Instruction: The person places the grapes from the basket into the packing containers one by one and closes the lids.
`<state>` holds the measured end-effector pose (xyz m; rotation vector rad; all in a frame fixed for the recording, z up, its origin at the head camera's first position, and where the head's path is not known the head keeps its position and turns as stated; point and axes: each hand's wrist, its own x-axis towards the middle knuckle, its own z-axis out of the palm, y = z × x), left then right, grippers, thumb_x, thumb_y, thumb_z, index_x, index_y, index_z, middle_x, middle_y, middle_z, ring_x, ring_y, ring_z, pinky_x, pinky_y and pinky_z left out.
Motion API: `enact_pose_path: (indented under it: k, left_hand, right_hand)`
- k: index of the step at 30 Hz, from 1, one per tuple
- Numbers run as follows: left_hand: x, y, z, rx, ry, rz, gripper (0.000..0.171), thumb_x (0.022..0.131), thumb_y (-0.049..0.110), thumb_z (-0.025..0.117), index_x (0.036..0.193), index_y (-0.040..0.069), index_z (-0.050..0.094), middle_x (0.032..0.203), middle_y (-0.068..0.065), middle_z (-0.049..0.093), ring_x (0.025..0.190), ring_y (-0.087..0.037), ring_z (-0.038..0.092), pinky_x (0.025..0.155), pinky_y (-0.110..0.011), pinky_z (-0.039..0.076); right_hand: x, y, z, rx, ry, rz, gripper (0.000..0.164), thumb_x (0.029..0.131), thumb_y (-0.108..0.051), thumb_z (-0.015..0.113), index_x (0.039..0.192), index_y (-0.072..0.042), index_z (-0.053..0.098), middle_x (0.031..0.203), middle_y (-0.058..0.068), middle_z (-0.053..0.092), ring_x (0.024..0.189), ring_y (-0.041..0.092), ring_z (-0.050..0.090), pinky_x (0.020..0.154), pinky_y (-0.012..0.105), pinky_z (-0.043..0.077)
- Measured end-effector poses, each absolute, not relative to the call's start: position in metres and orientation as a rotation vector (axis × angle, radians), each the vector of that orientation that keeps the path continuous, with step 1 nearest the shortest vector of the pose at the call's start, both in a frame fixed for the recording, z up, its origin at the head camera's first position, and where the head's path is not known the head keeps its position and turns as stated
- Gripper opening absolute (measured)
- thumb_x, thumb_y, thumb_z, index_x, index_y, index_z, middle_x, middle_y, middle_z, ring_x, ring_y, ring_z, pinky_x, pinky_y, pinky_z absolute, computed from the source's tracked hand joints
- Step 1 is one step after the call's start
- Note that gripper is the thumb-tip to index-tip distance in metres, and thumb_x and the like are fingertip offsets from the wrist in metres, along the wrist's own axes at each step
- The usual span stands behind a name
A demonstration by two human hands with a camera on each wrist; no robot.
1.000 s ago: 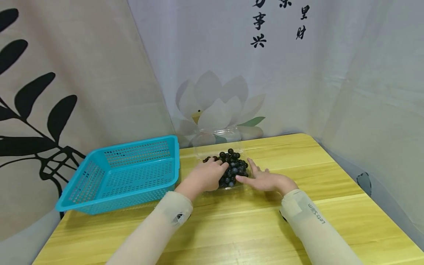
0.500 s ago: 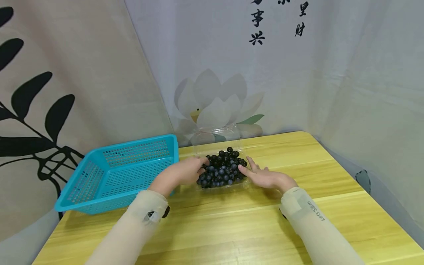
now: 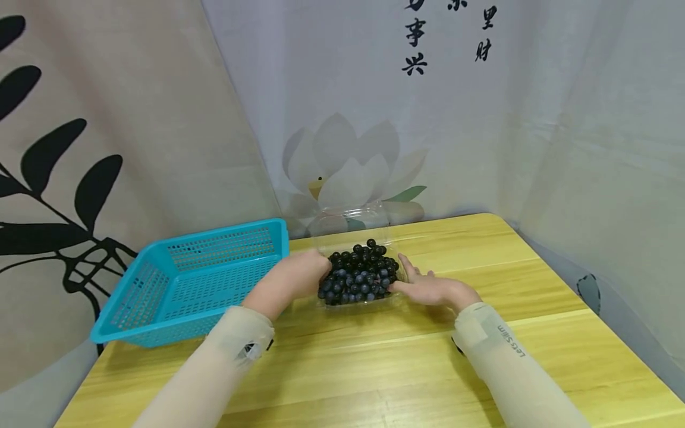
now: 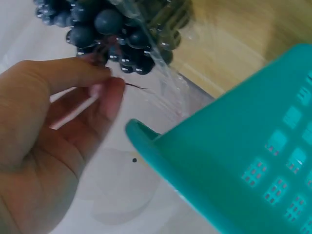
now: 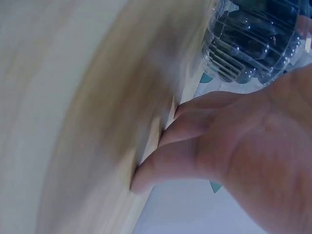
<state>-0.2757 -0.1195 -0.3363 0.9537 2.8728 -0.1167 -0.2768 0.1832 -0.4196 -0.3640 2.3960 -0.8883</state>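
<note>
A bunch of dark grapes (image 3: 357, 274) fills a clear plastic clamshell box (image 3: 393, 252) whose lid stands raised at the back. At the box's left side is my left hand (image 3: 297, 276); in the left wrist view its thumb and forefinger (image 4: 114, 92) pinch the bunch's thin stem (image 4: 134, 87), just beside the grapes. My right hand (image 3: 433, 291) lies along the right side of the box, fingers spread, thumb at the edge of the grapes. In the right wrist view several of its fingertips (image 5: 139, 183) rest on the wooden tabletop.
A blue-green perforated plastic basket (image 3: 155, 330) stands on the table (image 3: 428, 380) to the left, close by my left hand. Behind the table hangs a printed cloth (image 3: 348, 89), and the box's raised lid (image 3: 342, 220) stands in front of it.
My left hand has gone from on top of the grapes to the left end of the box, and its fingers have closed on the stem. The right thumb has dipped slightly.
</note>
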Motion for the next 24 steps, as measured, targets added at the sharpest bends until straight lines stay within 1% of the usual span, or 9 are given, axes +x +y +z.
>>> enact_pose_path:
  k: [4,8,10,12,15,17,19,21,24]
  left_hand:
    - [-0.279,-0.12,-0.34,1.081,2.894,-0.118,0.029,0.096,-0.01,0.068,0.08,0.014,0.071,0.085,0.001,0.063,0.069,-0.013,0.043,0.061,-0.029,0.037]
    - [-0.285,-0.122,-0.345,1.131,2.875,-0.101,0.031,0.094,-0.014,0.066,0.081,0.014,0.072,0.086,0.001,0.066,0.07,-0.012,0.049,0.062,-0.028,0.044]
    - [-0.289,-0.123,-0.348,1.106,2.859,-0.081,0.033,0.093,-0.016,0.064,0.081,0.014,0.071,0.085,0.001,0.067,0.071,-0.012,0.05,0.064,-0.028,0.046]
    - [-0.294,-0.126,-0.351,1.075,2.853,-0.077,0.033,0.092,-0.016,0.065,0.081,0.014,0.072,0.085,0.001,0.07,0.072,-0.012,0.053,0.066,-0.029,0.05]
    - [-0.299,-0.127,-0.355,1.016,2.865,-0.094,0.03,0.091,-0.013,0.069,0.083,0.015,0.077,0.091,-0.001,0.075,0.078,-0.014,0.065,0.07,-0.032,0.058]
    - [-0.3,-0.127,-0.358,0.988,2.885,-0.118,0.027,0.092,-0.01,0.072,0.086,0.015,0.08,0.097,-0.002,0.078,0.085,-0.018,0.072,0.074,-0.035,0.062]
    - [-0.3,-0.126,-0.359,0.964,2.9,-0.131,0.025,0.092,-0.007,0.073,0.089,0.016,0.083,0.101,-0.004,0.079,0.09,-0.021,0.074,0.077,-0.037,0.064]
    - [-0.299,-0.127,-0.358,0.941,2.9,-0.142,0.024,0.093,-0.006,0.074,0.09,0.016,0.083,0.102,-0.003,0.08,0.09,-0.022,0.075,0.077,-0.038,0.064]
    - [-0.293,-0.126,-0.353,0.889,2.878,-0.147,0.023,0.094,-0.004,0.074,0.103,0.014,0.084,0.112,-0.005,0.08,0.101,-0.025,0.076,0.085,-0.041,0.065]
  right_hand:
    - [-0.277,0.183,-0.42,-0.366,2.398,-0.886,0.101,0.106,-0.069,0.04,0.165,-0.028,-0.032,0.178,0.014,-0.018,0.156,0.062,-0.022,0.125,0.077,-0.014]
    - [-0.277,0.183,-0.42,-0.367,2.401,-0.887,0.101,0.106,-0.067,0.04,0.165,-0.027,-0.032,0.178,0.016,-0.016,0.156,0.062,-0.021,0.125,0.077,-0.015]
    - [-0.277,0.183,-0.42,-0.361,2.402,-0.89,0.102,0.106,-0.067,0.041,0.165,-0.027,-0.032,0.178,0.016,-0.015,0.156,0.062,-0.021,0.125,0.077,-0.014]
    - [-0.278,0.183,-0.421,-0.356,2.403,-0.89,0.102,0.106,-0.067,0.041,0.165,-0.028,-0.032,0.178,0.016,-0.015,0.156,0.062,-0.021,0.125,0.077,-0.014]
    - [-0.278,0.183,-0.422,-0.346,2.4,-0.894,0.101,0.106,-0.067,0.041,0.165,-0.029,-0.032,0.178,0.015,-0.014,0.156,0.061,-0.021,0.125,0.077,-0.013]
    - [-0.278,0.184,-0.422,-0.346,2.399,-0.898,0.1,0.106,-0.066,0.041,0.165,-0.03,-0.032,0.178,0.016,-0.015,0.156,0.061,-0.022,0.125,0.077,-0.013]
    - [-0.278,0.183,-0.422,-0.345,2.396,-0.901,0.1,0.106,-0.066,0.041,0.165,-0.03,-0.032,0.178,0.016,-0.014,0.156,0.061,-0.022,0.125,0.078,-0.013]
    - [-0.278,0.183,-0.422,-0.341,2.394,-0.905,0.101,0.106,-0.068,0.041,0.164,-0.031,-0.032,0.178,0.016,-0.014,0.156,0.061,-0.022,0.125,0.078,-0.012]
    - [-0.278,0.183,-0.423,-0.342,2.388,-0.911,0.102,0.105,-0.07,0.04,0.164,-0.031,-0.032,0.178,0.016,-0.015,0.155,0.062,-0.023,0.124,0.079,-0.013]
